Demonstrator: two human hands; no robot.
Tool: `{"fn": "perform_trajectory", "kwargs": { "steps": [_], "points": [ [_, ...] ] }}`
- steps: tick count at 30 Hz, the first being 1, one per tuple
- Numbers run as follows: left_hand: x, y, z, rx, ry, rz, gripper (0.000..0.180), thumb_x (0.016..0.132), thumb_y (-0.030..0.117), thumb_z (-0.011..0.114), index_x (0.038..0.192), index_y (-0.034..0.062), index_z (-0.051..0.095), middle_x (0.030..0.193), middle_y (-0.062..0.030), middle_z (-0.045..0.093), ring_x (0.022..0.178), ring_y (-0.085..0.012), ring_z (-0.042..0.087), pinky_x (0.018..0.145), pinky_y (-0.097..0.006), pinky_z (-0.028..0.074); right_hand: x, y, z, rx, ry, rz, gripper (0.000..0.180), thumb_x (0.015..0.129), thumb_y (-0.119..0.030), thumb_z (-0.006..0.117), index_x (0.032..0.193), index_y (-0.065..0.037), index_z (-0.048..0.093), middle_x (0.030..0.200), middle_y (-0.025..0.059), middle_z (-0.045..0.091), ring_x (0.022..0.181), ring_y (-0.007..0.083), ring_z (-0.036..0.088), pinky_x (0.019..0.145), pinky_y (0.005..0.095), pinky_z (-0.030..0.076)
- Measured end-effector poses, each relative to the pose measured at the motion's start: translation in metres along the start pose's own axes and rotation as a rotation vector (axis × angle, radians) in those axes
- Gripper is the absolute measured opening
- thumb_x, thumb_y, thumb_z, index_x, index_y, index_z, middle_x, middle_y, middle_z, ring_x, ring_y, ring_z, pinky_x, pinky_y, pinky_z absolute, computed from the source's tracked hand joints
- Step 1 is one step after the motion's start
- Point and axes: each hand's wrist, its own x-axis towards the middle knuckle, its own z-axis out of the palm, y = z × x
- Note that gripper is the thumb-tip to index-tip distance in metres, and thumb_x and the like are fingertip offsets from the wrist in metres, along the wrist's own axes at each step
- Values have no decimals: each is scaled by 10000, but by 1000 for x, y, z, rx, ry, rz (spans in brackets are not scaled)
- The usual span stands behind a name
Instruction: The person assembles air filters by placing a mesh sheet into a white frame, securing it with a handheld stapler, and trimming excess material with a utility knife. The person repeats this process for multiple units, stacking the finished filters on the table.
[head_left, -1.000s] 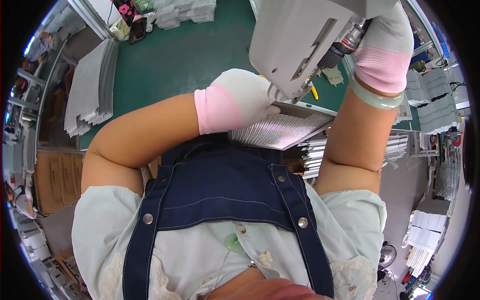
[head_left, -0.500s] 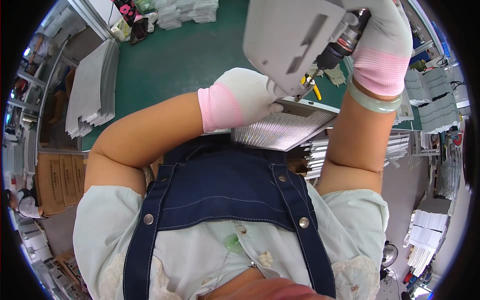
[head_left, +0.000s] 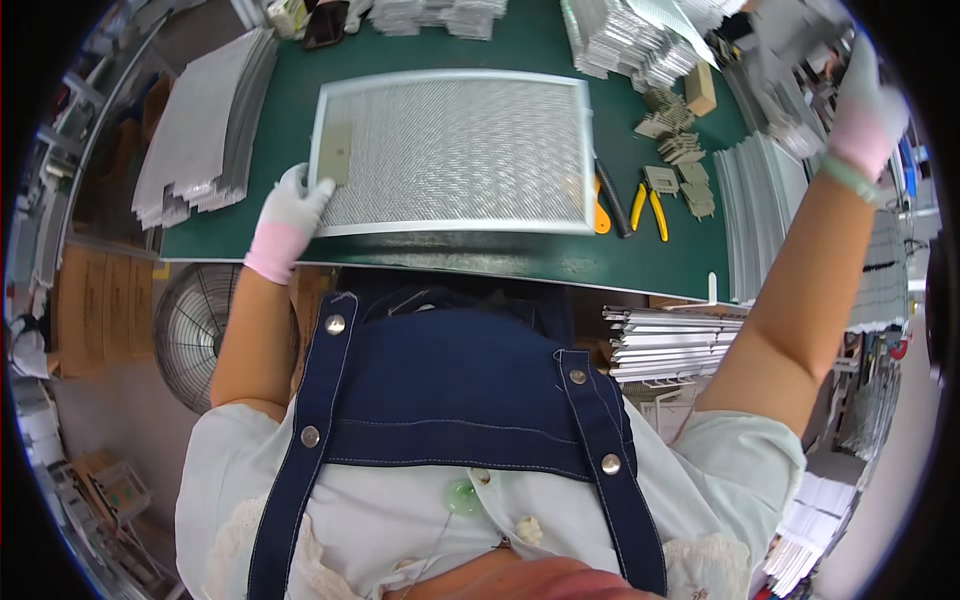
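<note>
1. White glove fabric covers the left hand [head_left: 296,205], which I see gripping the silver-framed mesh panel [head_left: 460,150] by its left edge, near the lower corner.
2. The right hand [head_left: 868,92] is stretched out beside blurred grey equipment [head_left: 785,42]; I cannot tell whether it holds anything.
3. That panel sits over the green desk [head_left: 543,48], yellow-handled pliers [head_left: 658,212] near its right side.
</note>
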Motion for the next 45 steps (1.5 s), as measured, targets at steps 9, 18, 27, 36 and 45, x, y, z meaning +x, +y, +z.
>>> {"fn": "perform_trajectory", "kwargs": {
  "steps": [9,18,27,36,45],
  "points": [
    [-37,19,61,284,-156,665,733,760,463,727,1307,26,510,1369,-241,464,1328,-462,376,1134,-554,271,-311,-33,46,-332,-1281,207,396,884,-413,620,1031,-49,669,989,210,679,940,389,656,831,468,517],
    [-36,1,51,4,-383,780,472,728,369,767,1048,45,642,1231,-187,592,1232,-383,519,1071,-518,375,-346,-23,51,-182,-1339,586,469,802,-277,791,1073,74,639,977,162,707,885,264,667,830,359,520],
    [-40,-11,59,-54,-266,839,433,723,316,780,1033,56,626,1220,-168,598,1215,-361,531,1060,-483,399,-359,-21,56,-265,-1274,323,493,777,-215,821,1120,72,612,973,136,670,769,181,629,653,304,522],
    [-36,-14,61,-88,-287,894,441,724,300,774,1040,38,613,1233,-183,583,1211,-360,521,1030,-486,407,-339,-37,44,241,-1251,1425,366,821,-122,735,1102,27,552,939,104,642,710,189,645,606,312,561],
    [-37,0,53,50,-232,901,522,694,334,761,1105,54,601,1219,-156,557,1190,-348,498,1038,-485,381,-321,-215,108,-60,-1101,-513,108,795,-134,610,896,-120,645,706,99,642,677,291,680,565,422,534]
  ]
}}
